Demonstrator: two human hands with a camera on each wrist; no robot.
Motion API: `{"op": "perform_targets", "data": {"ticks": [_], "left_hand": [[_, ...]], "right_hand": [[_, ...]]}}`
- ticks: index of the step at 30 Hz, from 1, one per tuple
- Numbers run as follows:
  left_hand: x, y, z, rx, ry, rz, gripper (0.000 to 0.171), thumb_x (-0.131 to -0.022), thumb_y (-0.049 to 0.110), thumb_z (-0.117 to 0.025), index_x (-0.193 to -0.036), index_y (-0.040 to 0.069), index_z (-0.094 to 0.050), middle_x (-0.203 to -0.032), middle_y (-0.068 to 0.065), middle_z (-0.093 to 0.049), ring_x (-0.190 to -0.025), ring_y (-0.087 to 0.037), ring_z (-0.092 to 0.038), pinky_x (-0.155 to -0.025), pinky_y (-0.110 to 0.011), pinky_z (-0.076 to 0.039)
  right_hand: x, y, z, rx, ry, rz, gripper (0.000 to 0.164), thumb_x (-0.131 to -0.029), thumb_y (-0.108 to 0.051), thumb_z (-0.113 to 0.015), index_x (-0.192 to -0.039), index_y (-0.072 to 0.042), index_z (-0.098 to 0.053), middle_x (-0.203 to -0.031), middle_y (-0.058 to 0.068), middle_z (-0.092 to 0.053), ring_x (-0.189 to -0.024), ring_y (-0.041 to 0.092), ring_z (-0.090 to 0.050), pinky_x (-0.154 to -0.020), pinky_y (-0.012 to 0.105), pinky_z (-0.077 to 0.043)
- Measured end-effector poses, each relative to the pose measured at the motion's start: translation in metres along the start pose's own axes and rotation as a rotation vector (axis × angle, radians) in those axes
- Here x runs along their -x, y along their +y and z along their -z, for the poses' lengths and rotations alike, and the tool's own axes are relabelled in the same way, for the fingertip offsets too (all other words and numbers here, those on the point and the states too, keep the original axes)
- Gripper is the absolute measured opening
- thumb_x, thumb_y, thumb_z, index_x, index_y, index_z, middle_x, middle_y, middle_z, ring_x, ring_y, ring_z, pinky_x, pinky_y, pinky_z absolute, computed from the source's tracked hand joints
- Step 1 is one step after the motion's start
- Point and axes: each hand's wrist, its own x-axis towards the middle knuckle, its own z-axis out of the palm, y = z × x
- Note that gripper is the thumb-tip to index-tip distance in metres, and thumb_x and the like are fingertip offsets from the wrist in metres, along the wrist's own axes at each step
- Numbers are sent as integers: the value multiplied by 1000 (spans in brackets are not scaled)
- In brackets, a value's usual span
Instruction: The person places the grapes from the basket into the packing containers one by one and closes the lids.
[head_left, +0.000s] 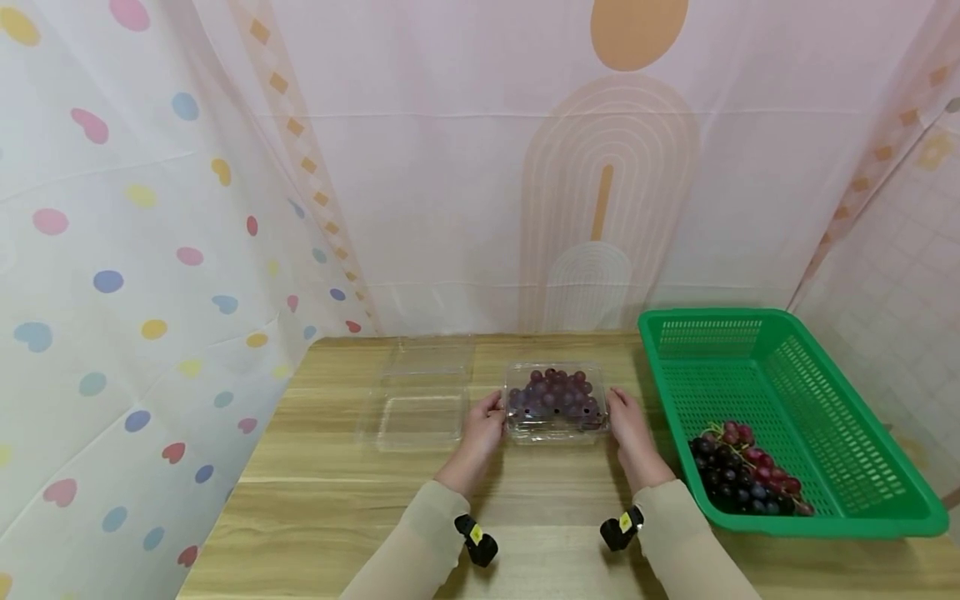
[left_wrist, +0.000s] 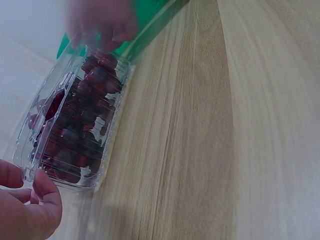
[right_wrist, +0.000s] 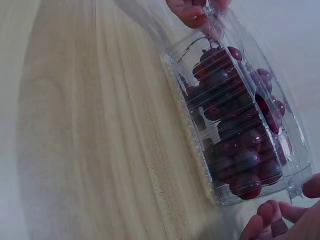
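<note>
A clear plastic clamshell box (head_left: pixel 557 427) full of dark red grapes (head_left: pixel 551 390) sits on the wooden table in the head view, its lid down over the fruit. My left hand (head_left: pixel 486 425) pinches the box's left front corner; the left wrist view shows the thumb and a finger of that hand (left_wrist: pixel 32 205) at the rim. On the opposite side, my right hand (head_left: pixel 628 423) holds the right corner. In the right wrist view the right hand's (right_wrist: pixel 295 215) thumb lies at the rim while its other fingers curl below it.
To the left on the table (head_left: pixel 322 467) lies an open, see-through clamshell box (head_left: pixel 420 400). A green plastic basket (head_left: pixel 787 525) stands at the right, holding bunches of black grapes (head_left: pixel 731 479) and red grapes (head_left: pixel 772 471). A patterned curtain (head_left: pixel 450 208) hangs behind the table.
</note>
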Motion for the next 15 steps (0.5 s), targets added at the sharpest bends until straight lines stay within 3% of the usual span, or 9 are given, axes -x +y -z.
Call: {"op": "perform_targets", "data": {"ticks": [4, 8, 10, 15], "left_hand": [[30, 56, -4, -42, -4, 98, 50, -86, -10, -42, -135, -18, -35, -111, -24, -51, -69, -8, -43, -57, -16, -41], [45, 80, -4, -36, -25, 108, 47, -89, -11, -40, -135, -20, -34, -114, -29, -49, -72, -9, -43, -60, -16, -41], [46, 83, -4, -37, -24, 114, 47, -90, -10, -39, -135, -18, -35, -116, -28, -50, -74, -10, -44, -61, -16, -42], [39, 65, -3, -39, -12, 94, 45, -93, -6, -40, -137, -15, -35, -121, -27, -51, -76, -9, -46, -61, -16, -42]], "right_hand": [[-5, -1, -2, -50, 1, -9, 48, -103, -17, -33, -143, 7, -30, -150, 26, -25, -141, 37, -19, -116, 47, -18], [-8, -2, -3, -73, 7, -13, 46, -102, -14, -34, -142, 9, -31, -149, 26, -27, -141, 37, -19, -117, 46, -17], [-9, -2, -3, -85, 12, -18, 45, -102, -12, -34, -142, 9, -32, -149, 26, -28, -141, 36, -20, -117, 45, -18], [-11, -4, -3, -125, 22, -33, 44, -101, -10, -35, -141, 10, -34, -149, 26, -28, -140, 36, -22, -116, 44, -20]]}}
